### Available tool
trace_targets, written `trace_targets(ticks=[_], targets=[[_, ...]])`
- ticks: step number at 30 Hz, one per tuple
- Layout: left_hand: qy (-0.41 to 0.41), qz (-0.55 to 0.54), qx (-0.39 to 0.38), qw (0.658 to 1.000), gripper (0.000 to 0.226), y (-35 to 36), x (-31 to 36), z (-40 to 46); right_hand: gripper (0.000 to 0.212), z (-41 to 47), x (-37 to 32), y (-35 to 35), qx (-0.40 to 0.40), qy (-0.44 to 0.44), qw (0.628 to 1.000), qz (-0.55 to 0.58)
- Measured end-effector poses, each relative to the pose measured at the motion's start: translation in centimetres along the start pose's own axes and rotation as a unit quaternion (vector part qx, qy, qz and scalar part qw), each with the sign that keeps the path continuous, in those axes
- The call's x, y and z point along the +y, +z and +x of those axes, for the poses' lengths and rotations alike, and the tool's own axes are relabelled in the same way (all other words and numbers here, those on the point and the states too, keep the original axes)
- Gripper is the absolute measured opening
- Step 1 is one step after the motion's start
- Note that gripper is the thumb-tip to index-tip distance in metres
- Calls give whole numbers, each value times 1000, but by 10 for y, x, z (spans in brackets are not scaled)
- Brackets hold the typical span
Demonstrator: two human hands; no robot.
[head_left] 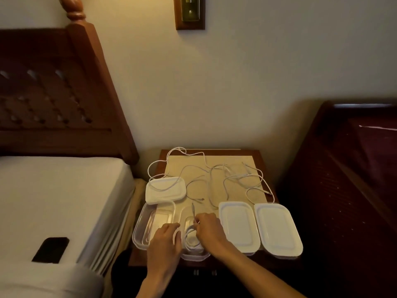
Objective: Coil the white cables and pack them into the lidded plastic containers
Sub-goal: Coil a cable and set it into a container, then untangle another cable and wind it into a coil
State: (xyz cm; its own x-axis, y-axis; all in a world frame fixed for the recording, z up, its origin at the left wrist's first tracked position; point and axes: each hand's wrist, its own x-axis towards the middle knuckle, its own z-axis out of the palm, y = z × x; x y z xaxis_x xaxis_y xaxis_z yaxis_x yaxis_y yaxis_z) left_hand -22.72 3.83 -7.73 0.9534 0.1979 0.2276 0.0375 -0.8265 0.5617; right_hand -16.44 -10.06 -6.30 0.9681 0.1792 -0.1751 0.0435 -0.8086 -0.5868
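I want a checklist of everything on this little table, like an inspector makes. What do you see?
Surface: wooden nightstand with a tan mat.
Job's things: two open tubs, left tub and middle tub; two lidded tubs at right; a loose lid behind the left tub.
Clutter: nothing seen.
Grippers: right hand grips a coiled cable over the middle tub; left hand is beside the coil, fingers relaxed.
Cables: loose white cables tangled across the mat; one loop hangs over the back left edge.
Surroundings: bed on the left with a dark phone; dark furniture on the right; wall lamp above.
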Motion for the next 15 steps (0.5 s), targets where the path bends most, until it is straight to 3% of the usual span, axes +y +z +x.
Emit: trace_targets(ticks=[5,15], targets=[[1,3,-14,1000,24,3,3,-6,22,0,2,14,21,-3,999,-35],[-7,-24,-20,999,25,6,6,-5,24,4,7,19,-15,-68,984,-161]])
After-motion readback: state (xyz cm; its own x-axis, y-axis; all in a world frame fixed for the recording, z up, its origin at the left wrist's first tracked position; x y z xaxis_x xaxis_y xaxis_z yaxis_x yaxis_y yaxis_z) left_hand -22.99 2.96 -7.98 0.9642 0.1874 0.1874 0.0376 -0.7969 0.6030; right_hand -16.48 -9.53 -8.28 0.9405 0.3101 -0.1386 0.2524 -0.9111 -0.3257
